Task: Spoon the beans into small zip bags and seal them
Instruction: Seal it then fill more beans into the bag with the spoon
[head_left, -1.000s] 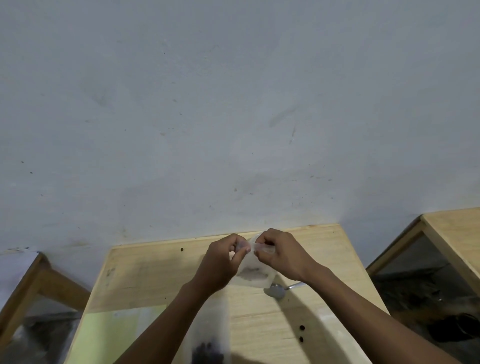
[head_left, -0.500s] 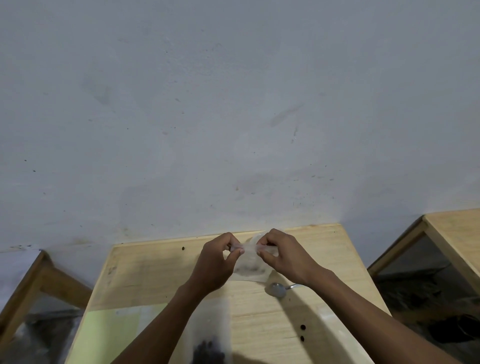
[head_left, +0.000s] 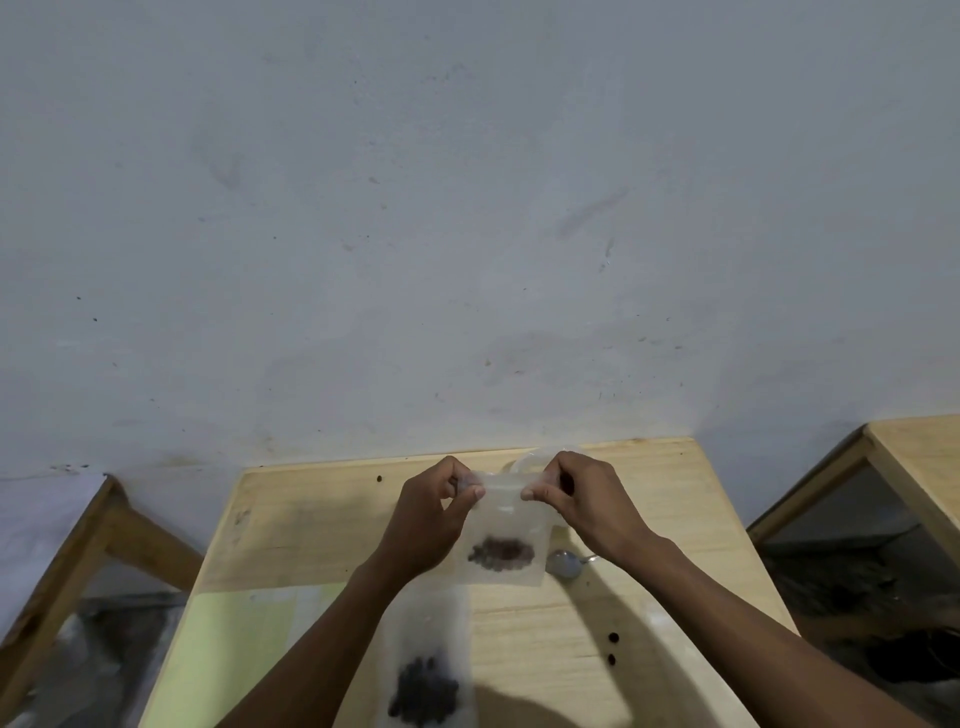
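No readable text, labels, brands or numbers anywhere.

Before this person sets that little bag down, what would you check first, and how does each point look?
1. Both hands on the bag's top edge: ok. The left hand and right hand each pinch a top corner of the small zip bag.
2. Beans inside: ok. The beans sit at the bottom of the bag.
3. Zip strip closed all along: cannot tell; the clear plastic hides the seam.
4. Bag upright: ok, it hangs from the fingers.
5. Spoon out of the way: ok. The spoon lies on the table, right of the bag.
6. No spilled beans: not ok. Two loose beans lie on the table.
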